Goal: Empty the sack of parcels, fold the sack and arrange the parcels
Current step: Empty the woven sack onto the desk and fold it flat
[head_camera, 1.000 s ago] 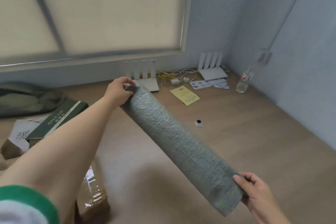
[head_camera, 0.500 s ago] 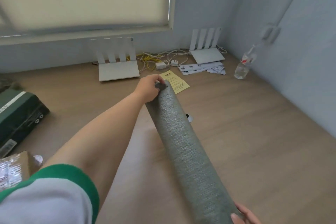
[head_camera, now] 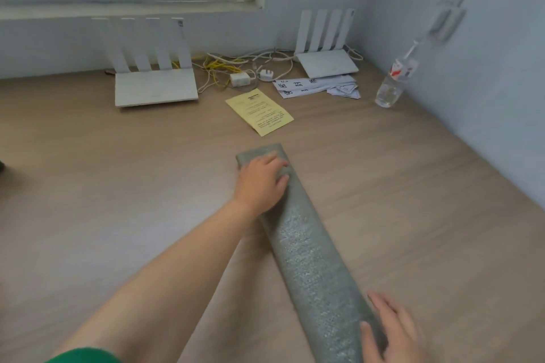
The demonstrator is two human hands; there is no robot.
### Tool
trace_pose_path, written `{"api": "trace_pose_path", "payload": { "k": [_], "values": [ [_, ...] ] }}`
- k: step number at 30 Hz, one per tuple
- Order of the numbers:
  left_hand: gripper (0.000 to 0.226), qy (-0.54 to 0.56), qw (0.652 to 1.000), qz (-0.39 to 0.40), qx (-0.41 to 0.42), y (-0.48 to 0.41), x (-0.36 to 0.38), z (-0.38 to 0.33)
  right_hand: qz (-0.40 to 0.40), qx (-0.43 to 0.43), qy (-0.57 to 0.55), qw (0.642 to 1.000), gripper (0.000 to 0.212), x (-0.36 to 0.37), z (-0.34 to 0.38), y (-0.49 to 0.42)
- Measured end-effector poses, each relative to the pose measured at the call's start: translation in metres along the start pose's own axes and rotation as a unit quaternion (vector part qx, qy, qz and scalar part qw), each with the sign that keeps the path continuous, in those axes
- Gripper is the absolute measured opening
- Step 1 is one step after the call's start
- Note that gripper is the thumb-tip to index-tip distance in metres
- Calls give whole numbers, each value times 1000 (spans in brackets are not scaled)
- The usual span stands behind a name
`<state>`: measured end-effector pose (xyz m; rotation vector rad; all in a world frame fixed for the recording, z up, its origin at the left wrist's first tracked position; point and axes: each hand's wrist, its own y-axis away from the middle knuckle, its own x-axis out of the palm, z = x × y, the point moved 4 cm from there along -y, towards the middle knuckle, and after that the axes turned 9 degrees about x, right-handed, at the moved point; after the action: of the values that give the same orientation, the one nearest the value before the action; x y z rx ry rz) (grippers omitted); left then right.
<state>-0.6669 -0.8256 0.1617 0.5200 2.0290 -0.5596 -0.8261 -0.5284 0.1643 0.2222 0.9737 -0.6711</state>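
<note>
While two routers [head_camera: 155, 88] stand behind, left hand [head_camera: 260, 183] and right hand [head_camera: 393, 330] lie flat on one sack [head_camera: 309, 250].

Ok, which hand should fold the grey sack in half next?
Probably the left hand: it rests on the far end of the folded sack and could draw that end back, while the right hand lies flat on the near end, pinning it to the floor.

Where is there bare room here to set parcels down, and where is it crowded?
Bare: the stretch left of the folded sack, nearer than the left router; also between sack and right wall. Crowded: far edge, with right router, cables, yellow sheet, papers, bottle.
</note>
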Motion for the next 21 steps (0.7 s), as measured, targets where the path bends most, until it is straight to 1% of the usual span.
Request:
{"api": "trace_pose_path", "payload": {
  "k": [1, 3, 5, 7, 8, 9, 11, 12, 14, 17, 19, 21],
  "values": [
    [40, -22, 1000, 14, 10, 9, 8, -6, 32, -25, 32, 999, 52, 12, 12, -1],
    [50, -57, 997, 38, 27, 27, 24, -17, 59, -88, 87, 991, 54, 31, 32, -8],
    [59, -63, 996, 61, 24, 42, 40, -23, 59, -130, 164, 976, 61, 55, 47, -11],
    [65, -64, 994, 83, 10, 52, 56, -24, 99, -164, 213, 958, 67, 83, 46, -7],
    [67, -72, 993, 89, 7, 54, 62, -23, 116, -165, 228, 953, 69, 92, 40, -6],
    [67, -82, 992, 90, 8, 55, 66, -21, 115, -159, 237, 952, 68, 100, 33, -5],
    [68, -97, 991, 89, 8, 54, 72, -19, 110, -162, 229, 953, 60, 105, 22, -6],
    [68, -99, 991, 89, 6, 52, 73, -19, 109, -165, 226, 954, 61, 105, 20, -7],
    [69, -99, 990, 100, 2, 47, 74, -21, 109, -176, 228, 951, 68, 104, 17, -12],
    [68, -98, 986, 133, 2, 43, 71, -25, 114, -171, 235, 950, 66, 97, 9, -15],
    [68, -97, 986, 133, 10, 48, 70, -26, 88, -165, 237, 953, 61, 89, 0, -6],
    [68, -98, 988, 121, 7, 57, 72, -25, 58, -148, 237, 958, 63, 82, -13, 6]
  ]
}}
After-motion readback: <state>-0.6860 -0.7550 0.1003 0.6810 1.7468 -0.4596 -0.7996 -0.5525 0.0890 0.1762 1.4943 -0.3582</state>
